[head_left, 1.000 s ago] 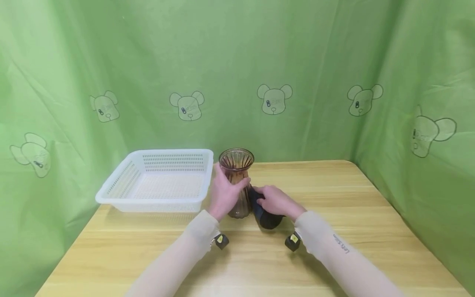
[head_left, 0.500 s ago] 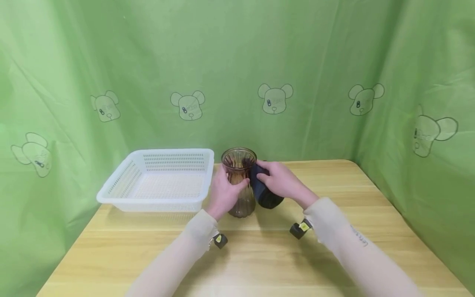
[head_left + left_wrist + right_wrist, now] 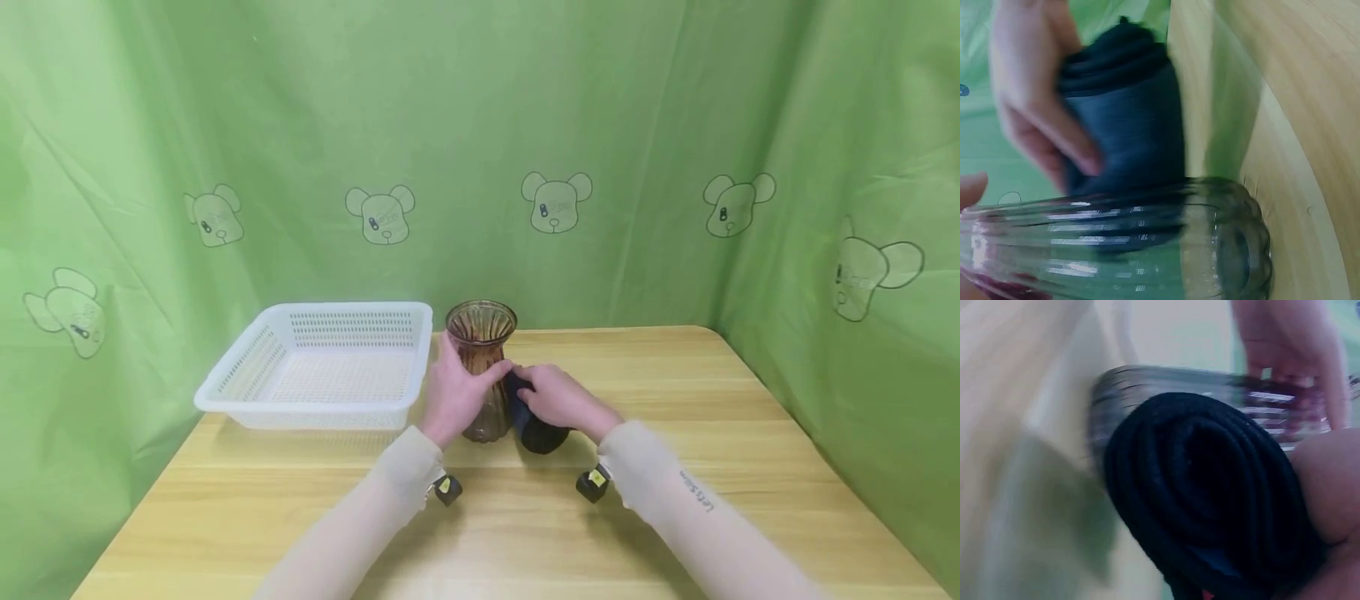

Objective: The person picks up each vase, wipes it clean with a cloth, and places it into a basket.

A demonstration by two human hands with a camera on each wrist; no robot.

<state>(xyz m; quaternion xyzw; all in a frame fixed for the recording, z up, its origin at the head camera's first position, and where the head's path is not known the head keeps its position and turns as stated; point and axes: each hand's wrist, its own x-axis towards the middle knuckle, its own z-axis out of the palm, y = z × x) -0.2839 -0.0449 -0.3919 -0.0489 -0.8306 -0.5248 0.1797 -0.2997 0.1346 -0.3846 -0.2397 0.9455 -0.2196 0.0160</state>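
Observation:
A brown-tinted, ribbed glass vase [image 3: 486,422] stands upright on the table with its flared mouth up. My left hand [image 3: 454,393] grips it around its upper body, thumb across the near side. My right hand [image 3: 558,400] holds a dark navy rolled cloth [image 3: 542,437] to the right of the vase. In the left wrist view the rolled cloth [image 3: 1129,125] lies against the side of the glass, or very near it. Its layered, coiled end faces the right wrist camera, where the cloth [image 3: 1210,487] hides part of the vase [image 3: 1138,384].
A white perforated plastic basket [image 3: 311,407] sits left of the vase, close to the left hand. Beneath everything is a light wooden table [image 3: 735,450]. Green curtains [image 3: 465,100] with printed bear heads hang behind and at both sides.
My right hand rose along the vase with the rolled cloth half a second ago, and is now lower again. The left hand and the vase have barely moved.

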